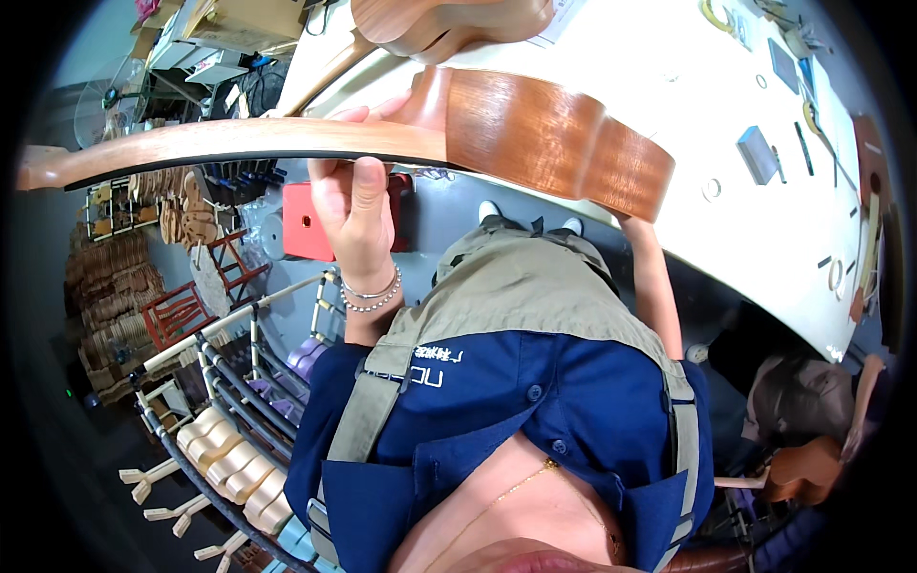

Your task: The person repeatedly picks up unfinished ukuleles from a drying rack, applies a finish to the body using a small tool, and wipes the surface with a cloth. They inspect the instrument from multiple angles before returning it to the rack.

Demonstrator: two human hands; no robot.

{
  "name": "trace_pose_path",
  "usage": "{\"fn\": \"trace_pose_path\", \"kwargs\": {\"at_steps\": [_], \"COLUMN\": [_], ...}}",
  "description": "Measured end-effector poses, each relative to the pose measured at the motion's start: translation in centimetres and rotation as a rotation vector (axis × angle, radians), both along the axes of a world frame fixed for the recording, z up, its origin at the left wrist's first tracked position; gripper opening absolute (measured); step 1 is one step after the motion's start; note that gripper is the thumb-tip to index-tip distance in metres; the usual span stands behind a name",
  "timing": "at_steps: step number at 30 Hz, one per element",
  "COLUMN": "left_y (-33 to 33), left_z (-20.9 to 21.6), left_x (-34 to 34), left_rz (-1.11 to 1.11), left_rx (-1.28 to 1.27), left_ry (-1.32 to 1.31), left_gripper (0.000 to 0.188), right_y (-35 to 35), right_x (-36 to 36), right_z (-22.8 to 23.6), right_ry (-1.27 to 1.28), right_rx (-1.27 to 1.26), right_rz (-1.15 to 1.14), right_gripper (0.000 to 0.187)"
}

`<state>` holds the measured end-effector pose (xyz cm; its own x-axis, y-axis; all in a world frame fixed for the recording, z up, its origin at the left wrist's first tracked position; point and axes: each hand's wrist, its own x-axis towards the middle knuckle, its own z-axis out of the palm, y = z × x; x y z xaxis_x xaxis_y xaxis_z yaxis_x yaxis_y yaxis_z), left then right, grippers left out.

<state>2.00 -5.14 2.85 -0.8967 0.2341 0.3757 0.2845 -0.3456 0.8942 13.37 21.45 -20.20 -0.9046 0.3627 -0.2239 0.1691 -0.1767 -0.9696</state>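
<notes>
A brown wooden ukulele [535, 134] is held up on its side across me, over the edge of the white worktable [707, 244]. Its pale neck [258, 138], with a dark fingerboard edge, reaches far to the left. No strings can be made out. My left hand [358, 205] grips the neck near the body, thumb on the near side and fingertips showing beyond it. At the rounded right end, my right hand [630, 224] supports the body from below; most of its fingers are hidden behind the wood.
Another wooden instrument [449, 24] lies on the table's far side. A blue-grey block [757, 155], tape rolls and pen-like tools are scattered at right. Left of me stand a red stool [308, 222] and a pipe rack [239, 325] of pale instrument bodies. Cardboard boxes [244, 24] sit at far left.
</notes>
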Motion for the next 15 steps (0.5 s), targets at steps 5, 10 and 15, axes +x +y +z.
{"fn": "trace_pose_path", "kwargs": {"at_steps": [5, 10, 15], "left_y": [0.1, 0.3, -1.4], "left_z": [0.0, -0.3, -2.1], "left_x": [0.3, 0.1, -0.8], "left_rz": [0.002, 0.114, 0.348], "left_rx": [-0.026, 0.058, 0.1], "left_ry": [-0.02, -0.05, -0.135], "left_gripper": [0.039, 0.04, 0.043], "right_y": [-0.3, -0.4, -1.5], "right_x": [0.2, 0.2, -0.4], "right_z": [-1.4, -2.2, 5.1], "right_ry": [0.031, 0.052, -0.067], "right_rx": [0.06, 0.137, 0.224], "right_rz": [0.022, 0.043, 0.096], "right_gripper": [0.045, 0.042, 0.045]}}
